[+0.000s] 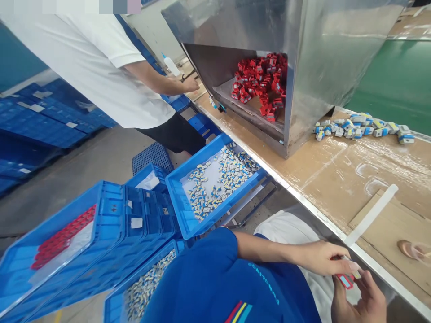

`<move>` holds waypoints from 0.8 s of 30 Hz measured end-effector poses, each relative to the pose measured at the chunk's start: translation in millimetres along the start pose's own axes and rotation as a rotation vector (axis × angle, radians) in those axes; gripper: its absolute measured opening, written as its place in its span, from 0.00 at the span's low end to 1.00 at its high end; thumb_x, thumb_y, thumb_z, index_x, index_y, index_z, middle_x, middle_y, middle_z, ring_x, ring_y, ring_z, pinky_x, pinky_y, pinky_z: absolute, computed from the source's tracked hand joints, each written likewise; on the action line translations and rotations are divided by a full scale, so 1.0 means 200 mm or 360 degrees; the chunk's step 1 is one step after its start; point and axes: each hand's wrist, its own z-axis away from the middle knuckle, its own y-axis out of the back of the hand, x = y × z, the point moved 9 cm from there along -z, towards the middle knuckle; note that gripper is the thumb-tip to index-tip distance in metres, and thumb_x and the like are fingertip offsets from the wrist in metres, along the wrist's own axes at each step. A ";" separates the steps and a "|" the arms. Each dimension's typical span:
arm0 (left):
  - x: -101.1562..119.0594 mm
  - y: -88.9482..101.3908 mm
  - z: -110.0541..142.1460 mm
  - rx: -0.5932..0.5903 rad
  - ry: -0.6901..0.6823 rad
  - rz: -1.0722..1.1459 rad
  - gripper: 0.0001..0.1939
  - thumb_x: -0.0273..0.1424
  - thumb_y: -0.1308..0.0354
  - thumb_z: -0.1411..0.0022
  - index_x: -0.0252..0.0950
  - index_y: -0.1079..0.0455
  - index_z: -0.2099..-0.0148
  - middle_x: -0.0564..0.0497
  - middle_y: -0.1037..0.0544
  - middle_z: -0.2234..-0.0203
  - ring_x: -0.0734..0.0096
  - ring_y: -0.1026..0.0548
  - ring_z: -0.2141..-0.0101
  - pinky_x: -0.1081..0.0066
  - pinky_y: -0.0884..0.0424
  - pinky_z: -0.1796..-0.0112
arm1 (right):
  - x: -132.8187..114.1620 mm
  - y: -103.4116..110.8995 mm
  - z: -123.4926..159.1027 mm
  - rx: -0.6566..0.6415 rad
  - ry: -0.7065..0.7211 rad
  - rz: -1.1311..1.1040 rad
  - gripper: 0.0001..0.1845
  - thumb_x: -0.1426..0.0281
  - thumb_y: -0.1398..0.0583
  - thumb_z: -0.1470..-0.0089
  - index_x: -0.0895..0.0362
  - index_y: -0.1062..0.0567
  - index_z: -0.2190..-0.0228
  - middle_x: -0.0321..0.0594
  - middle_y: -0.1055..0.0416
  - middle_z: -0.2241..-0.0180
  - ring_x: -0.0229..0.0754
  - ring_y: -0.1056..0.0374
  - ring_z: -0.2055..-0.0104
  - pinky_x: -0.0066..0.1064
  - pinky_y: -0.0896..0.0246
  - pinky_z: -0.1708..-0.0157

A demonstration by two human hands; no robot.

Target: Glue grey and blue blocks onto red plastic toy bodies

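My left hand (pixel 328 258) reaches across from the blue sleeve, its thumb and fingers closed on a small red plastic piece (pixel 345 281) with a pale window on its face. My right hand (pixel 362 300) comes from below, fingers curled round the same piece. A small grey-and-yellow part (pixel 356 272) shows between the fingertips, against the red piece; how they join is hidden. Both hands are in front of the bench edge, close to a white strip (pixel 373 213) lying on cardboard.
A metal hopper (pixel 294 89) full of red pieces (pixel 261 80) stands on the bench (pixel 313 166). Grey, blue and yellow parts (pixel 363 125) lie behind. A blue crate (pixel 185 224) holds similar parts; stacked crates (pixel 134 206) stand left. A co-worker in a white shirt (pixel 111 76) is beyond.
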 end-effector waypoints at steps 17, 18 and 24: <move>0.47 0.23 0.19 0.0004 -0.1173 -0.0122 0.31 0.38 0.31 0.35 0.48 0.30 0.32 0.42 0.27 0.42 0.62 0.22 0.48 0.67 0.20 0.51 | -0.61 0.10 -0.25 -0.0205 0.0485 -0.0293 0.27 0.62 0.33 0.37 0.50 0.27 0.38 0.48 0.21 0.52 0.51 0.23 0.52 0.43 0.21 0.56; 0.48 0.24 0.18 0.0054 -0.1199 -0.0129 0.29 0.38 0.32 0.33 0.48 0.29 0.32 0.42 0.27 0.44 0.63 0.22 0.49 0.68 0.20 0.52 | -0.62 0.10 -0.25 -0.0228 0.0494 -0.0299 0.28 0.62 0.34 0.36 0.49 0.28 0.37 0.48 0.22 0.52 0.51 0.23 0.51 0.44 0.21 0.56; 0.52 0.27 0.18 0.0259 -0.1283 -0.0202 0.26 0.46 0.37 0.30 0.43 0.26 0.35 0.44 0.22 0.53 0.67 0.24 0.57 0.68 0.23 0.56 | -0.68 0.08 -0.30 -0.0238 0.0544 -0.0278 0.29 0.57 0.36 0.34 0.48 0.31 0.35 0.47 0.25 0.53 0.48 0.26 0.54 0.43 0.21 0.58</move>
